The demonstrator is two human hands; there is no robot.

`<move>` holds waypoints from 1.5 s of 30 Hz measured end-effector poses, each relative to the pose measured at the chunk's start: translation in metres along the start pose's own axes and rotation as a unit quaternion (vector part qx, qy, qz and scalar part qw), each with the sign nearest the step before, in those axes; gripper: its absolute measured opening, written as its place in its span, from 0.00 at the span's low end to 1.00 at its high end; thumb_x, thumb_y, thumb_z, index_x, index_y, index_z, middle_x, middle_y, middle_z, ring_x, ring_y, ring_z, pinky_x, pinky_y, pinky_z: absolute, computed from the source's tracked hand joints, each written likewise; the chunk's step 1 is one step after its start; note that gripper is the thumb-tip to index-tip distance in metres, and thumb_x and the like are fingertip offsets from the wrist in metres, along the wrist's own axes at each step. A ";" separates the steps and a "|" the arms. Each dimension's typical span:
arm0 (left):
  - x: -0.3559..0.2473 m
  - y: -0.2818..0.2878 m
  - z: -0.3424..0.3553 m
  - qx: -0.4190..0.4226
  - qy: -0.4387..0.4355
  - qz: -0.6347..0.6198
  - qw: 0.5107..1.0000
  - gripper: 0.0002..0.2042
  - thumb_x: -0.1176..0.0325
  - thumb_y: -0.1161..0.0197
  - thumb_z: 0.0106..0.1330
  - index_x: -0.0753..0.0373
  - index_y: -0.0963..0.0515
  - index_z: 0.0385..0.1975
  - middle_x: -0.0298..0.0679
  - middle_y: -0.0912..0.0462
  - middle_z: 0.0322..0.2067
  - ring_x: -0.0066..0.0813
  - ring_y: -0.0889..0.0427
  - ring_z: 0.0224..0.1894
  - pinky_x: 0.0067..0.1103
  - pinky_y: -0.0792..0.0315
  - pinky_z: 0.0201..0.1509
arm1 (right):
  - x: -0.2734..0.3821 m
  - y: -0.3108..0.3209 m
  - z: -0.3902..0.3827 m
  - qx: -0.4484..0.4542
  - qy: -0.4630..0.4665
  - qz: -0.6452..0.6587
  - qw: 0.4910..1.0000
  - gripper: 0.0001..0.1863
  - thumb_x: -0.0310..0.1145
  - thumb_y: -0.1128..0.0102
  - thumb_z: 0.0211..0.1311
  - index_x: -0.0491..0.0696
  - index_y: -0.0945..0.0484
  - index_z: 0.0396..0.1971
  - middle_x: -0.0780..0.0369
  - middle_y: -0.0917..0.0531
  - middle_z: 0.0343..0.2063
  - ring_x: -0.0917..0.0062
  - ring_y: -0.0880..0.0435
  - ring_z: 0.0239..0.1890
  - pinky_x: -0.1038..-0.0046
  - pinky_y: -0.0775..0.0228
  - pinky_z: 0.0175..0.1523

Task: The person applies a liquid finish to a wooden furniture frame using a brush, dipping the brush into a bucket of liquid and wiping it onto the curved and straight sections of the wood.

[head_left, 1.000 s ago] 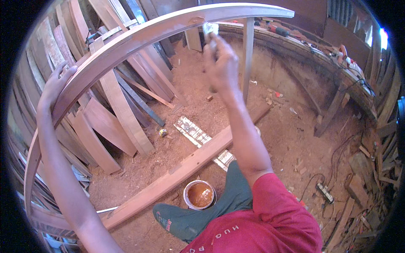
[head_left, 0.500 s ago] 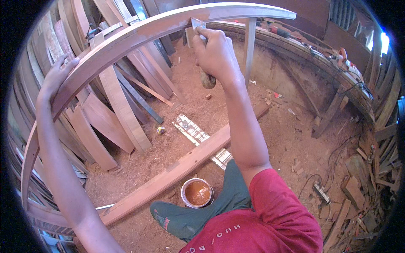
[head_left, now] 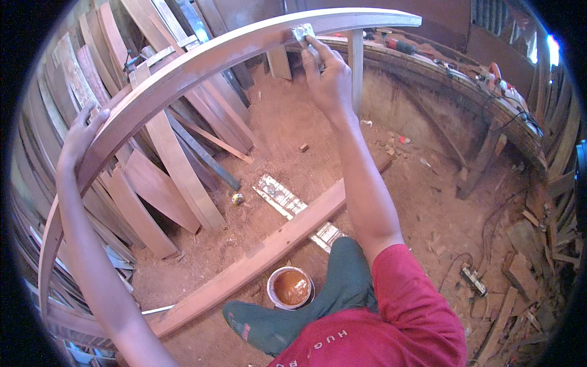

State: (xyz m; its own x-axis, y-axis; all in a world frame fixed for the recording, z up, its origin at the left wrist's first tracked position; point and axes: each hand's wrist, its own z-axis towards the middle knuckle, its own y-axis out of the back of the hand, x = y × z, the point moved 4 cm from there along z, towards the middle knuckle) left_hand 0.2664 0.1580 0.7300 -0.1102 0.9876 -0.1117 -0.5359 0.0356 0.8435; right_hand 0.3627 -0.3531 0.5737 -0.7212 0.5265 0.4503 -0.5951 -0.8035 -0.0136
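A long curved wooden piece [head_left: 208, 55] arches across the upper view. My left hand [head_left: 85, 128] grips it at the left, fingers over its edge. My right hand [head_left: 324, 79] is closed on a putty knife [head_left: 302, 33], its pale blade held against the arch's side face near the top, beside a smeared orange-brown patch. The handle is mostly hidden by my fingers. Between my legs stands a bucket [head_left: 291, 287] of orange-brown paste. A long plank [head_left: 244, 263] lies crosswise beyond it, over a white-smeared board [head_left: 278, 199].
Many upright boards [head_left: 159, 189] lean at the left. A curved bench [head_left: 483, 85] with power tools and cords runs along the back right. An upright post [head_left: 356, 67] meets the arch. Sawdust, offcuts [head_left: 520, 281] and a power strip [head_left: 474, 281] lie on the floor at right.
The putty knife shifted left half a second ago and is back toward the right now, with my wrist turned. My left hand stays on the arch. The whole view has shifted slightly.
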 end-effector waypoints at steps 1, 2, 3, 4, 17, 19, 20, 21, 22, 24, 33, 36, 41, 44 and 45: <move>-0.005 0.001 -0.005 0.001 0.003 -0.005 1.000 0.43 0.36 0.41 0.64 0.65 0.36 0.70 0.59 0.34 0.68 0.49 0.35 0.71 0.35 0.43 0.74 | 0.004 -0.003 0.002 0.002 -0.009 -0.011 1.000 0.19 0.45 0.43 0.70 0.54 0.19 0.56 0.53 0.16 0.38 0.57 0.15 0.41 0.59 0.23 0.46; -0.011 0.001 -0.009 0.001 0.006 -0.011 1.000 0.43 0.36 0.41 0.64 0.65 0.36 0.70 0.58 0.34 0.68 0.49 0.35 0.71 0.35 0.43 0.74 | 0.007 -0.003 0.004 0.004 -0.019 -0.023 1.000 0.19 0.45 0.43 0.70 0.54 0.18 0.56 0.54 0.15 0.37 0.59 0.15 0.41 0.59 0.24 0.46; -0.017 0.001 -0.010 0.002 0.008 -0.017 1.000 0.43 0.37 0.40 0.64 0.65 0.36 0.70 0.58 0.34 0.68 0.49 0.35 0.71 0.34 0.43 0.74 | 0.010 -0.004 0.005 0.006 -0.028 -0.035 0.999 0.19 0.45 0.42 0.71 0.54 0.18 0.56 0.55 0.15 0.35 0.62 0.15 0.41 0.60 0.24 0.45; -0.015 0.002 -0.010 0.004 0.007 -0.008 1.000 0.42 0.38 0.41 0.65 0.65 0.36 0.70 0.56 0.33 0.68 0.48 0.34 0.71 0.34 0.43 0.74 | 0.014 -0.007 0.004 0.011 -0.033 -0.041 0.999 0.19 0.45 0.42 0.70 0.54 0.18 0.56 0.55 0.15 0.35 0.61 0.15 0.41 0.59 0.24 0.45; -0.015 0.004 -0.011 0.004 0.004 -0.024 1.000 0.42 0.38 0.40 0.65 0.65 0.35 0.69 0.57 0.31 0.66 0.47 0.32 0.69 0.33 0.41 0.73 | 0.004 0.001 0.011 0.043 -0.071 -0.070 0.994 0.18 0.45 0.42 0.69 0.56 0.16 0.54 0.54 0.16 0.38 0.58 0.15 0.44 0.59 0.25 0.48; -0.013 0.003 -0.007 -0.006 -0.006 -0.016 1.000 0.41 0.38 0.40 0.65 0.65 0.35 0.69 0.57 0.31 0.66 0.47 0.32 0.69 0.33 0.41 0.73 | 0.000 0.002 0.010 0.053 -0.079 -0.061 0.994 0.18 0.45 0.42 0.69 0.56 0.16 0.54 0.55 0.16 0.39 0.58 0.16 0.44 0.59 0.25 0.48; -0.014 0.005 -0.010 -0.001 0.006 -0.022 1.000 0.41 0.38 0.40 0.65 0.64 0.35 0.69 0.57 0.31 0.66 0.47 0.33 0.69 0.33 0.41 0.73 | -0.003 0.006 0.012 0.056 -0.074 -0.055 0.994 0.18 0.45 0.42 0.69 0.56 0.17 0.54 0.55 0.16 0.38 0.58 0.16 0.43 0.58 0.25 0.48; -0.015 0.005 -0.015 0.004 0.018 -0.029 0.999 0.41 0.38 0.40 0.65 0.64 0.34 0.69 0.58 0.32 0.66 0.47 0.33 0.70 0.33 0.41 0.73 | -0.006 0.008 0.014 0.059 -0.069 -0.048 0.995 0.18 0.45 0.42 0.69 0.56 0.17 0.54 0.55 0.16 0.38 0.58 0.16 0.43 0.58 0.25 0.48; -0.020 0.004 -0.018 0.011 0.028 -0.036 0.999 0.41 0.38 0.40 0.65 0.63 0.34 0.69 0.58 0.32 0.66 0.47 0.33 0.70 0.33 0.42 0.73 | -0.010 0.008 0.017 0.043 -0.058 -0.048 0.996 0.18 0.45 0.41 0.69 0.56 0.16 0.54 0.55 0.16 0.39 0.58 0.16 0.43 0.58 0.25 0.48; -0.013 0.004 -0.009 0.003 0.015 -0.018 1.000 0.40 0.38 0.40 0.65 0.63 0.34 0.69 0.57 0.32 0.66 0.47 0.33 0.70 0.33 0.42 0.73 | -0.019 0.006 0.023 0.011 -0.036 -0.048 0.998 0.18 0.45 0.41 0.68 0.56 0.16 0.54 0.54 0.16 0.39 0.58 0.16 0.43 0.59 0.25 0.49; 0.003 -0.001 0.004 0.025 0.022 -0.049 0.998 0.38 0.42 0.40 0.67 0.63 0.34 0.69 0.54 0.30 0.66 0.43 0.32 0.69 0.31 0.40 0.72 | -0.046 0.015 0.038 0.001 -0.004 -0.052 0.999 0.19 0.43 0.40 0.68 0.51 0.17 0.54 0.51 0.14 0.44 0.59 0.15 0.48 0.64 0.25 0.53; 0.022 -0.001 0.005 0.020 0.018 -0.049 0.998 0.37 0.43 0.40 0.68 0.64 0.34 0.69 0.54 0.30 0.66 0.43 0.31 0.69 0.31 0.40 0.72 | -0.051 0.015 0.033 0.034 -0.026 -0.055 0.998 0.19 0.42 0.41 0.68 0.49 0.17 0.53 0.50 0.14 0.43 0.59 0.15 0.48 0.64 0.25 0.53; 0.013 -0.003 0.005 0.017 0.022 -0.031 0.999 0.38 0.43 0.40 0.68 0.66 0.35 0.69 0.53 0.30 0.66 0.42 0.31 0.68 0.30 0.40 0.72 | -0.071 0.019 0.046 0.011 0.003 -0.060 0.998 0.18 0.40 0.40 0.68 0.49 0.16 0.53 0.50 0.14 0.41 0.59 0.15 0.45 0.65 0.25 0.52; 0.010 -0.001 -0.001 0.026 0.029 -0.048 0.998 0.38 0.42 0.40 0.68 0.67 0.35 0.69 0.53 0.30 0.66 0.42 0.31 0.68 0.30 0.40 0.72 | -0.082 0.018 0.045 -0.004 0.021 -0.048 0.999 0.17 0.39 0.40 0.67 0.48 0.16 0.52 0.50 0.15 0.39 0.59 0.15 0.43 0.65 0.25 0.51; 0.019 -0.002 0.002 0.024 0.027 -0.051 0.998 0.38 0.43 0.40 0.68 0.67 0.35 0.68 0.53 0.30 0.66 0.42 0.31 0.68 0.30 0.39 0.71 | -0.086 0.019 0.044 -0.009 0.034 -0.040 0.999 0.17 0.39 0.40 0.67 0.48 0.16 0.52 0.50 0.15 0.38 0.59 0.15 0.43 0.65 0.25 0.51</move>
State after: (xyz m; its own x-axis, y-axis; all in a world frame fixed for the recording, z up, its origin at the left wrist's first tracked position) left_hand 0.2671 0.1769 0.7273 -0.1026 0.9689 -0.2252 -0.5063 0.1441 0.8502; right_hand 0.4292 -0.4257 0.5737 -0.6930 0.6074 0.3884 -0.6582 -0.7528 0.0029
